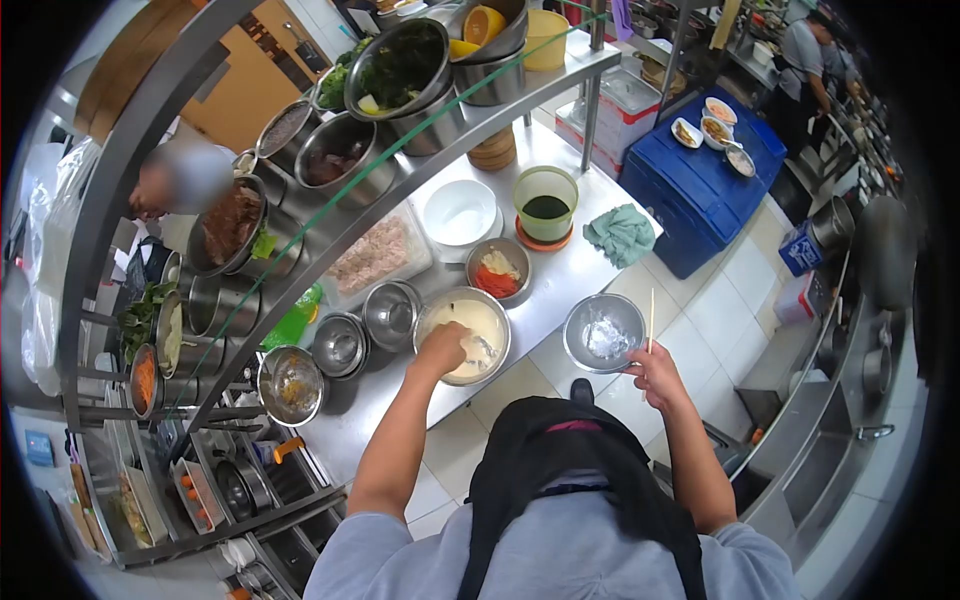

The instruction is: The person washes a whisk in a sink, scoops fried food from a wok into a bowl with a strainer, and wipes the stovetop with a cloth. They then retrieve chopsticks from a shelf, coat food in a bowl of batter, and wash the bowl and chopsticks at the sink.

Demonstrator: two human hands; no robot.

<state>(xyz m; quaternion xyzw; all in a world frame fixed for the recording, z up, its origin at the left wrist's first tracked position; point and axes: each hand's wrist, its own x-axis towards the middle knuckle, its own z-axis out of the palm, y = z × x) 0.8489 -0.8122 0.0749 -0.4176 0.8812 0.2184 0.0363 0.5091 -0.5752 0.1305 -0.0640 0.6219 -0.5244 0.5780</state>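
Observation:
My left hand (445,348) reaches into a metal bowl of pale, creamy batter (468,312) at the counter's front edge. Its fingers are closed at the surface; what they pinch, if anything, is hidden. My right hand (656,375) grips the rim of a steel bowl (606,366) out past the counter, with white powder (606,338) on its bottom. A pair of pale chopsticks (651,312) stands up from the same hand. Behind the batter, a small pan (526,275) contains something red-orange beside pale yellow pieces.
Stacked steel bowls (340,345) and a soiled bowl (291,386) stand left. Behind are a tub of minced meat (378,252), white bowls (459,212), a container of dark liquid (545,208) and a green cloth (619,236). A metal shelf (400,190) overhangs the counter. Another person (803,70) stands far right.

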